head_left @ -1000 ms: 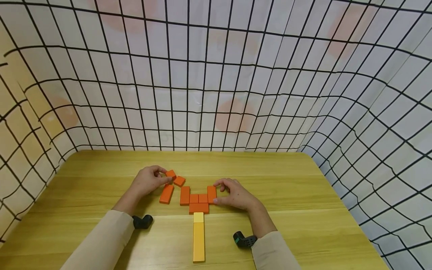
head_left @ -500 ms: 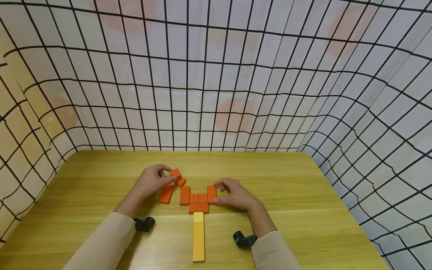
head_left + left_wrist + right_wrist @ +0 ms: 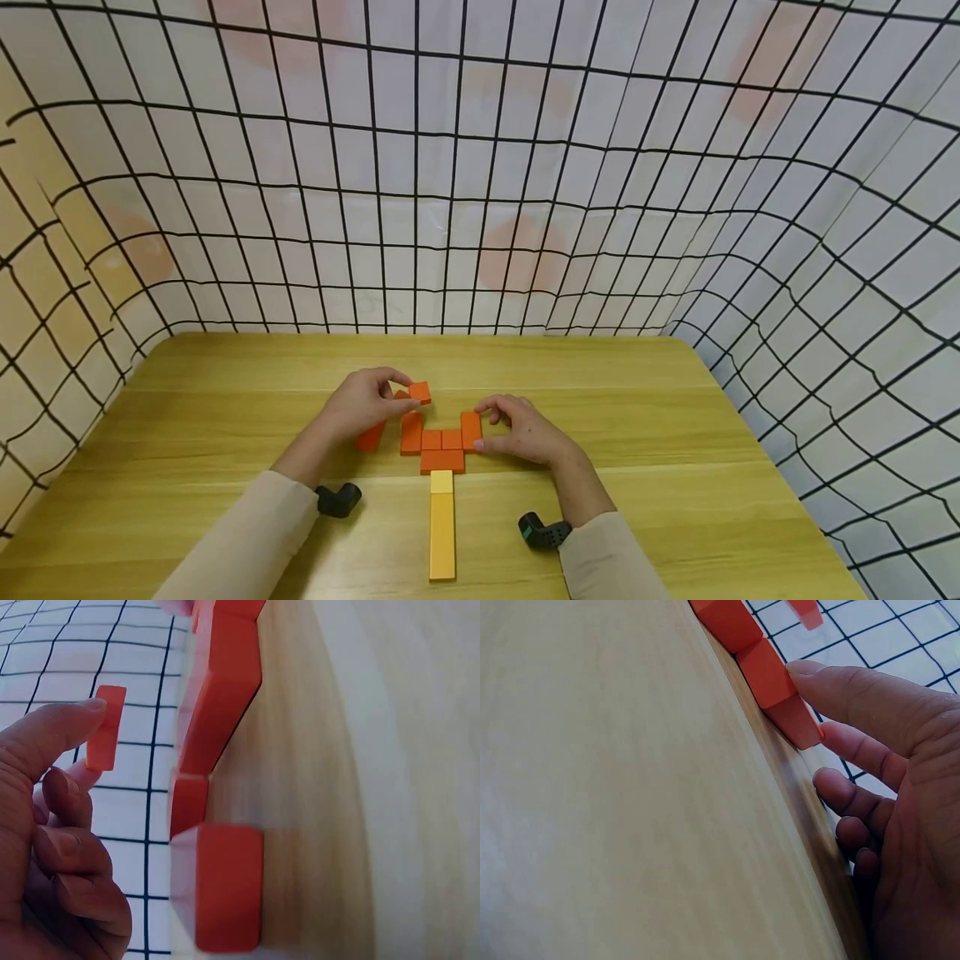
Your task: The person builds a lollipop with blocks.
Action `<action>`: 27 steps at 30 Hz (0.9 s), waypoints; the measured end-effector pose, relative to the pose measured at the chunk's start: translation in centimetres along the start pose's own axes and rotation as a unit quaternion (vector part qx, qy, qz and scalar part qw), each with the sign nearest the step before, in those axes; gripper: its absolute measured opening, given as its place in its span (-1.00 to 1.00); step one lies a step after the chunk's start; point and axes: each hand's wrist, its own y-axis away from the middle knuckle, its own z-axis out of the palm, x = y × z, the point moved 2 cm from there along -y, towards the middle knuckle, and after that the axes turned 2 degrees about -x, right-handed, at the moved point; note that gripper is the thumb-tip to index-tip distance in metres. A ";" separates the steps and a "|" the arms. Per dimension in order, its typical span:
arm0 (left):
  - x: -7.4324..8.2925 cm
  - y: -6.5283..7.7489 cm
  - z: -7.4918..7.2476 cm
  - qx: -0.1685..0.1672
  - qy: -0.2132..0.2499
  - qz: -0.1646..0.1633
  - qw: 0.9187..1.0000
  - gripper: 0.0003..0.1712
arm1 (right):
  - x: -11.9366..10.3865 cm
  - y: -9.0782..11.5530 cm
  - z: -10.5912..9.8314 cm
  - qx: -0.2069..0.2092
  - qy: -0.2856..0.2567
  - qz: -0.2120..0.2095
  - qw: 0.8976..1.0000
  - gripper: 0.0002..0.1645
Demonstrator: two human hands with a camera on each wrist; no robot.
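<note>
My left hand (image 3: 358,408) pinches a small orange block (image 3: 420,392) between thumb and index finger, and the left wrist view shows this block (image 3: 106,727) held off the table. Below it, a U of flat orange blocks lies on the table: a left upright (image 3: 410,434), a right upright (image 3: 470,430), two small blocks side by side between them and a base block (image 3: 442,462). My right hand (image 3: 529,435) has its thumb and index finger at the two ends of the right upright, its other fingers curled. A short yellow block (image 3: 441,482) and a long yellow block (image 3: 442,537) run down from the base.
Beneath the left hand lie a loose long orange block (image 3: 371,437) and a small orange one (image 3: 401,394), both partly hidden. Black netting (image 3: 465,200) over pale sheeting rises behind the wooden table (image 3: 637,400) and along its sides. Each wrist carries a black device.
My left hand has moved right with the small orange block, from beside the loose blocks to above the U's opening. The right hand has stayed in place.
</note>
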 end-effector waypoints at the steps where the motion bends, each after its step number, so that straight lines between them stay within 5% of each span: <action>1: 0.1 0.0 0.2 -0.003 0.002 0.001 1.000 -0.56 | 0.0 0.0 0.0 0.000 0.000 0.001 1.000 -0.46; 8: 0.7 -0.2 1.7 -0.031 0.010 0.015 0.999 -0.60 | 0.1 -0.1 0.0 0.001 -0.003 0.000 1.000 -0.45; 27: 1.5 -1.0 4.1 -0.057 -0.080 -0.001 0.995 -0.60 | 0.3 -0.2 -0.1 0.001 0.001 0.006 1.000 -0.44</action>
